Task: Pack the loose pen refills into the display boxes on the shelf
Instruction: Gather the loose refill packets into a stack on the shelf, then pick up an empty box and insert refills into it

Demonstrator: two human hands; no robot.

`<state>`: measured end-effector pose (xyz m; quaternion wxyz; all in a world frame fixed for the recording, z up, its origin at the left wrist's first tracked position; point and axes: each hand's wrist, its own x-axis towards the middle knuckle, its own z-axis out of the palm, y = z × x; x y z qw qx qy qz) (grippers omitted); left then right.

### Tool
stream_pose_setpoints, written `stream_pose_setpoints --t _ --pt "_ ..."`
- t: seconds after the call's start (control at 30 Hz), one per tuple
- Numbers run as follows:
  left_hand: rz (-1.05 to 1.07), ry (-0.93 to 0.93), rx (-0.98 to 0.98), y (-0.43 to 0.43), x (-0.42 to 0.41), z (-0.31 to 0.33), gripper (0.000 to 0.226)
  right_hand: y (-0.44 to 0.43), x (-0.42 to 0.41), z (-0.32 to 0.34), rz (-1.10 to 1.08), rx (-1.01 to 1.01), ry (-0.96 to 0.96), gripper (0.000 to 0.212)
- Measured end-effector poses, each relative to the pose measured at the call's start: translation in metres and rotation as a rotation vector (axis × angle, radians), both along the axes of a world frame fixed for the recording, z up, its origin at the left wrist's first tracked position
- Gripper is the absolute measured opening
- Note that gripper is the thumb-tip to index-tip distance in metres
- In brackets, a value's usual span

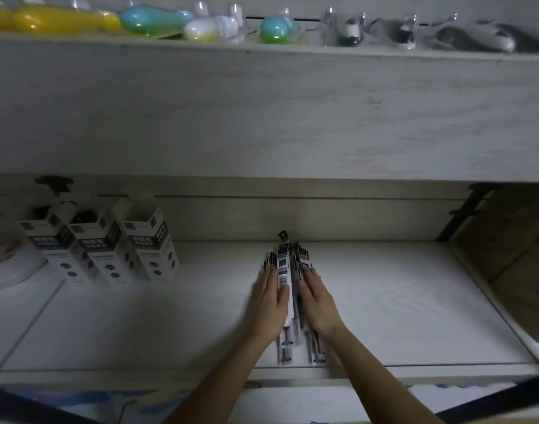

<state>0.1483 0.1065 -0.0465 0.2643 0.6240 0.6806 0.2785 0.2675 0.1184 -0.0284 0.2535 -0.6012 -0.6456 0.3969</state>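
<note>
refills [288,289]: slim flat plastic packets, lying mid-shelf [399,301], well apart from boxes | left hand [269,298], right hand [318,296]: flat, fingers extended, pressed against either side of the pile, likely squaring it for pickup | display boxes [109,249]: three tall printed card cartons, tops open, far left, tilted back | shelf: pale woodgrain laminate

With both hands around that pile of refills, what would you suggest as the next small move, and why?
Probably squeeze the refill packs into one even bundle and lift it. The left hand and right hand lie flat against its sides, not gripping, and the packs fan out unevenly. The display boxes stand open-topped, apart to the left on the shelf.
</note>
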Motion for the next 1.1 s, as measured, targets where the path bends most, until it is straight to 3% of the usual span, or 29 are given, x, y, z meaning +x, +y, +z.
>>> stream_pose_setpoints --t 0.1,0.2,0.33,0.63,0.8,1.1 --pt "0.004 0.049 0.095 -0.006 -0.021 0.015 0.047 -0.004 0.008 0.017 0.033 0.116 -0.076 0.05" --pt "-0.065 0.053 0.157 -0.017 -0.048 0.034 0.034 -0.009 0.012 0.038 0.157 0.273 -0.273 0.043" --pt "-0.075 0.191 0.248 -0.037 -0.086 0.051 0.029 -0.019 0.008 0.064 0.264 0.399 -0.449 0.037" --pt "0.032 0.371 0.267 -0.082 -0.176 0.065 0.033 -0.034 -0.036 0.081 0.325 0.45 -0.516 0.032" --pt "0.064 0.415 0.239 -0.102 -0.243 0.067 0.015 -0.049 -0.084 0.074 0.295 0.453 -0.526 0.031" --pt "-0.042 0.5 0.149 -0.122 -0.347 0.07 0.023 -0.089 -0.205 0.072 0.255 0.472 -0.547 0.028"
